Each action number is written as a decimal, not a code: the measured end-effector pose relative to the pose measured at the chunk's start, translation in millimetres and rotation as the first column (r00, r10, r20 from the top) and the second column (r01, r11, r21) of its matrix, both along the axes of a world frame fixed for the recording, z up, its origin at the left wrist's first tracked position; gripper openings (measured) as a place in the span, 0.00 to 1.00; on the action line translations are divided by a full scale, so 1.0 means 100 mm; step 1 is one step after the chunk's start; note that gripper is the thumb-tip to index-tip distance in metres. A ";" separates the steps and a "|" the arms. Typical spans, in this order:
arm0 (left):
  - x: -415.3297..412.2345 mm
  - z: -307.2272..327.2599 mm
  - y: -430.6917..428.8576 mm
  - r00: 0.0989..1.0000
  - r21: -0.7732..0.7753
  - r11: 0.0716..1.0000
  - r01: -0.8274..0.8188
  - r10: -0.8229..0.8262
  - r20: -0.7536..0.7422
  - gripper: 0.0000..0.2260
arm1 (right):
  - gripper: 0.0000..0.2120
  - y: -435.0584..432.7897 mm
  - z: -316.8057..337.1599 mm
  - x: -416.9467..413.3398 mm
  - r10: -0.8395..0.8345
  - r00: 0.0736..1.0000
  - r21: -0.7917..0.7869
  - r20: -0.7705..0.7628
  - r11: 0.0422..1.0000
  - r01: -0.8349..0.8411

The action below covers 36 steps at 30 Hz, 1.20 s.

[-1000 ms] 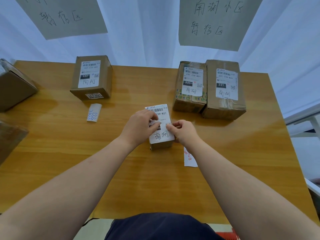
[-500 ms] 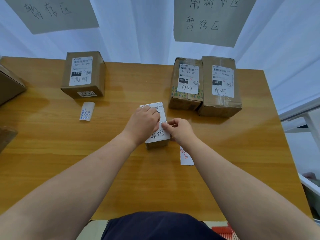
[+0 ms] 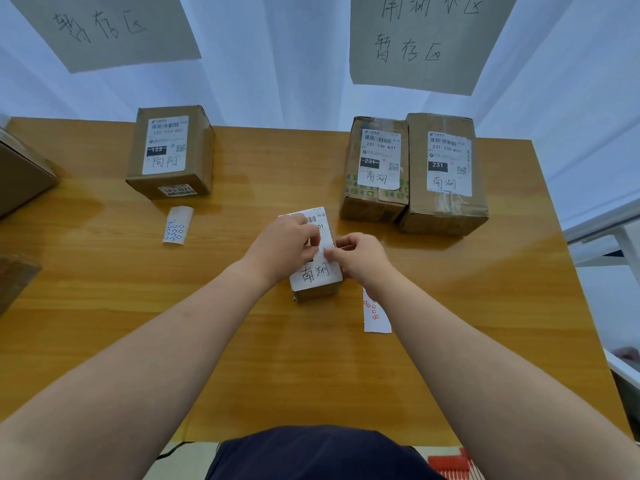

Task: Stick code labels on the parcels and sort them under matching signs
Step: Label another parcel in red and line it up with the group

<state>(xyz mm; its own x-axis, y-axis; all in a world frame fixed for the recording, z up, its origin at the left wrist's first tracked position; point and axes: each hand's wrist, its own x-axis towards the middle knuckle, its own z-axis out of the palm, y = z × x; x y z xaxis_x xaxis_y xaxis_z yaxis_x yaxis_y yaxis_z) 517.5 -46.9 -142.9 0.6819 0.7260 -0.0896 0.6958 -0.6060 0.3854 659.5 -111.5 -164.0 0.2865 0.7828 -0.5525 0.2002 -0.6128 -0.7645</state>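
Observation:
A small brown parcel (image 3: 318,293) with a white shipping label lies at the table's middle. My left hand (image 3: 282,249) rests on its top left, fingers pressed on the label. My right hand (image 3: 360,258) touches the label's right side, fingertips pinched together; whether a sticker is between them I cannot tell. A strip of red stickers (image 3: 375,315) lies just right of the parcel, partly under my right wrist. A strip of blue stickers (image 3: 176,225) lies to the left. Two labelled parcels (image 3: 377,168) (image 3: 446,174) stand under the right sign (image 3: 426,39). One parcel (image 3: 171,152) stands under the left sign (image 3: 110,26).
Two more brown boxes (image 3: 24,174) (image 3: 15,278) poke in at the table's left edge. The wooden table (image 3: 104,306) ends at the right near a white frame (image 3: 602,230). A white curtain hangs behind the signs.
My left hand slid a little up and over the label; my right fingertips moved onto the label's right edge. The view shifted slightly; the parcels stayed put.

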 end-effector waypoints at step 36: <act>-0.22 0.01 -0.04 0.933 -0.289 0.911 -0.294 0.340 0.121 0.07 | 0.20 0.06 0.14 -0.10 -0.076 0.985 -0.057 -0.155 0.996 0.068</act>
